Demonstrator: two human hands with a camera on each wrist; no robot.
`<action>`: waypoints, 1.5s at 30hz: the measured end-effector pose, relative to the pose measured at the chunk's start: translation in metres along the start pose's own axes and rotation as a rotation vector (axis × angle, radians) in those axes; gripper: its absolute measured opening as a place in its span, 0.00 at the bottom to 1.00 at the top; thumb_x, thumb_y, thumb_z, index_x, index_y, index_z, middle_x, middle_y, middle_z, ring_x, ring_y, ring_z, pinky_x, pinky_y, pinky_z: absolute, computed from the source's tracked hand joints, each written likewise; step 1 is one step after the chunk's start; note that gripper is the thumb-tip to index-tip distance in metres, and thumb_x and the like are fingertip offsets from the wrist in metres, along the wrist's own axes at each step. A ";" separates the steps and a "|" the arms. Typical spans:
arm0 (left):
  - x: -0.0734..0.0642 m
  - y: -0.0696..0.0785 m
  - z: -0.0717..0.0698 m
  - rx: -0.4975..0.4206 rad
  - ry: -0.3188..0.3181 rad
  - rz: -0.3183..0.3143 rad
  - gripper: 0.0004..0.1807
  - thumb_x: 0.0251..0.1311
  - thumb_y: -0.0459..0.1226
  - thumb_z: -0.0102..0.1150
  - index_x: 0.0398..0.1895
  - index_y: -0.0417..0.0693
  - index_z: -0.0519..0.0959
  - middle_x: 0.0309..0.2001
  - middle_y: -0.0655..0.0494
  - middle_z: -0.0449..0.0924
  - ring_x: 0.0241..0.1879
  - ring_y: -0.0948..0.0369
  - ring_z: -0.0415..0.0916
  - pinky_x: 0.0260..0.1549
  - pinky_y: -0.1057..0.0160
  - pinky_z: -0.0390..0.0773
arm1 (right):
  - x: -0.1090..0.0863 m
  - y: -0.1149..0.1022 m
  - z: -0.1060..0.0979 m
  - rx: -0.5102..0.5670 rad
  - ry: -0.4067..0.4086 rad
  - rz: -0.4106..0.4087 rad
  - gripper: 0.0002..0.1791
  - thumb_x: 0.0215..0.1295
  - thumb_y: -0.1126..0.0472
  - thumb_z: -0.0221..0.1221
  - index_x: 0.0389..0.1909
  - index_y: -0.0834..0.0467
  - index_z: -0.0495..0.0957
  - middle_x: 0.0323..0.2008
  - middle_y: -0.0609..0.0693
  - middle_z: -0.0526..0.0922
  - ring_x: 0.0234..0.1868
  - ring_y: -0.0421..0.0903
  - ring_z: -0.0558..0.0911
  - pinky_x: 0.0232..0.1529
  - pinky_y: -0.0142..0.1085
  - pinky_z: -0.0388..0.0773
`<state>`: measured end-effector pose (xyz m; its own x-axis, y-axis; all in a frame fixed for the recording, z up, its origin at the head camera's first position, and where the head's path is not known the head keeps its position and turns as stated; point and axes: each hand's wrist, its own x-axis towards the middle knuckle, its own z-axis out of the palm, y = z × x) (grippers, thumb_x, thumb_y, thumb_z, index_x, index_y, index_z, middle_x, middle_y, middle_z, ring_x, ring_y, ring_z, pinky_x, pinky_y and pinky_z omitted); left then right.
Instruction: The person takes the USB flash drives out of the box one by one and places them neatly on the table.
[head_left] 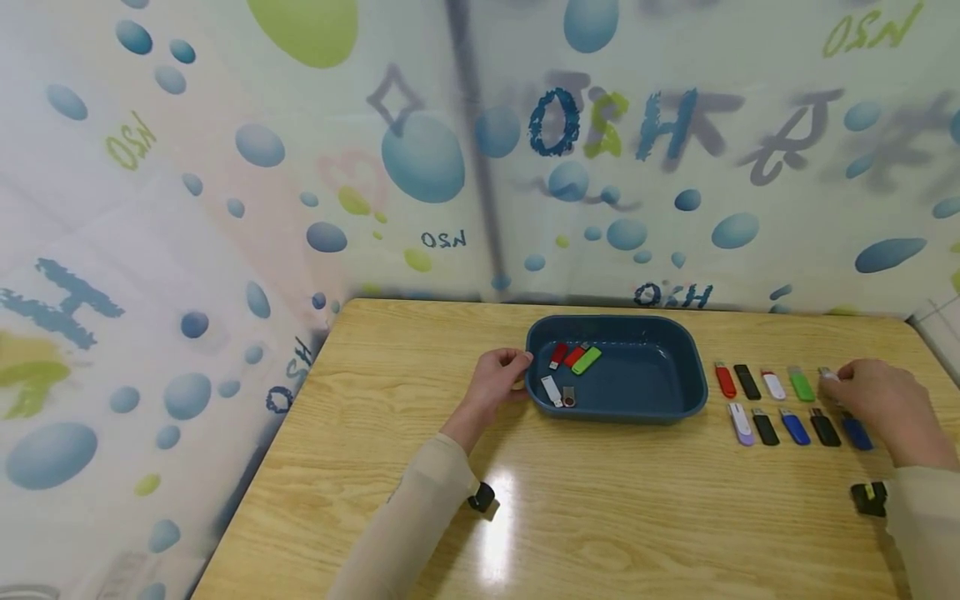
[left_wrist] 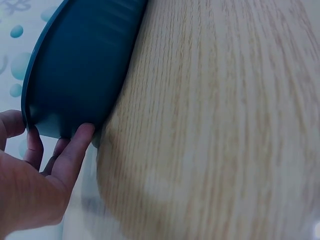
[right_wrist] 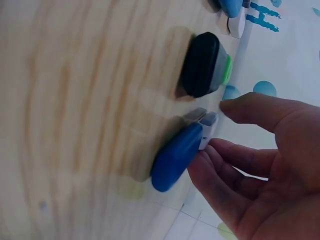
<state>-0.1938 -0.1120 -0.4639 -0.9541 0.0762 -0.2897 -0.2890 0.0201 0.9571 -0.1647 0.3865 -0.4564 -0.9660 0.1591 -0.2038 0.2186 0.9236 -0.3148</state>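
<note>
5 USB sticks (head_left: 588, 360) in glossy round-cornered tray (head_left: 630, 417), left hand (head_left: 495, 379) gripping it

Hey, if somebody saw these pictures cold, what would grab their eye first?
Probably the dark blue bin at the back of the table, its left end held by the left hand, with a bright green stick among others inside. Next, the two neat rows of colorful USB sticks right of it, and the big blue spots on the backdrop behind.
</note>
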 end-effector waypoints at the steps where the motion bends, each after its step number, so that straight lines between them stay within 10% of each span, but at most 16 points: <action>1: 0.000 0.000 0.000 0.001 0.000 0.001 0.14 0.75 0.39 0.58 0.49 0.34 0.79 0.39 0.52 0.74 0.37 0.59 0.75 0.40 0.56 0.89 | -0.001 -0.002 -0.001 0.002 -0.001 0.008 0.24 0.76 0.56 0.50 0.19 0.65 0.73 0.18 0.55 0.70 0.21 0.52 0.70 0.22 0.42 0.66; 10: 0.000 -0.001 -0.001 0.002 -0.001 0.005 0.15 0.75 0.40 0.58 0.50 0.34 0.79 0.41 0.51 0.74 0.38 0.58 0.75 0.39 0.56 0.89 | -0.016 -0.017 -0.011 -0.007 0.131 -0.052 0.31 0.76 0.54 0.53 0.56 0.84 0.68 0.49 0.80 0.75 0.39 0.72 0.79 0.31 0.60 0.77; 24: 0.000 0.000 0.000 0.015 0.002 -0.005 0.15 0.75 0.40 0.58 0.50 0.35 0.79 0.41 0.51 0.73 0.40 0.58 0.74 0.40 0.56 0.89 | -0.050 -0.097 -0.010 0.077 0.294 -0.460 0.19 0.74 0.63 0.61 0.57 0.72 0.77 0.50 0.73 0.79 0.45 0.70 0.82 0.41 0.66 0.78; 31: 0.002 -0.001 0.000 0.016 0.001 -0.004 0.16 0.74 0.41 0.59 0.50 0.34 0.79 0.41 0.52 0.73 0.39 0.59 0.74 0.41 0.56 0.89 | -0.062 -0.138 0.007 0.075 0.352 -0.637 0.16 0.67 0.66 0.67 0.53 0.67 0.81 0.45 0.63 0.82 0.34 0.54 0.81 0.27 0.46 0.79; 45: 0.002 -0.002 0.000 0.023 0.001 -0.001 0.17 0.75 0.41 0.58 0.52 0.34 0.79 0.42 0.52 0.74 0.40 0.58 0.75 0.42 0.56 0.89 | -0.049 -0.200 0.030 0.063 0.213 -0.930 0.14 0.64 0.65 0.71 0.50 0.58 0.86 0.49 0.55 0.83 0.46 0.55 0.84 0.39 0.49 0.85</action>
<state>-0.1951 -0.1118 -0.4667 -0.9539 0.0756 -0.2904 -0.2878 0.0427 0.9567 -0.1569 0.1834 -0.4115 -0.7599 -0.5633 0.3244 -0.6484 0.6923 -0.3165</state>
